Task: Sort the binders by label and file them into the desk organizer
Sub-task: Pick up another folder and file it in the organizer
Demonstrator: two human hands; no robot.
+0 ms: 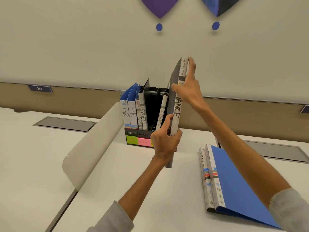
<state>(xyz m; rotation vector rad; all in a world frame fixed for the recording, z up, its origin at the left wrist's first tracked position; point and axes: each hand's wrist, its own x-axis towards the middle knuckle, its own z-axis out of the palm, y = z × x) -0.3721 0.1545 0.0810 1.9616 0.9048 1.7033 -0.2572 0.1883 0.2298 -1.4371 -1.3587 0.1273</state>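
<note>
A dark binder [176, 99] with "FINANCE" written down its spine is held nearly upright in front of the right end of the black desk organizer [133, 132], its top leaning toward 1 o'clock. The left hand [164, 142] grips it near the bottom, fingers curled round the spine. The right hand [187, 90] grasps it higher up, thumb on the dark cover and index finger stretched up to the top corner. Whether its lower end touches the white desk [133, 181] cannot be told. In the organizer, from the 9 o'clock side to the 3 o'clock side, stand two blue HR binders [128, 113], two SPORTS binders [143, 114] and, past an open gap, one FINANCE binder [161, 113] tilted toward the held one. Green and pink sticky labels [138, 140] sit on the organizer's front. At 4 o'clock from the organizer a blue binder [234, 181] lies flat on the desk, on top of another binder [202, 173]. At 8 o'clock from the organizer stands a curved white divider [93, 144].
</note>
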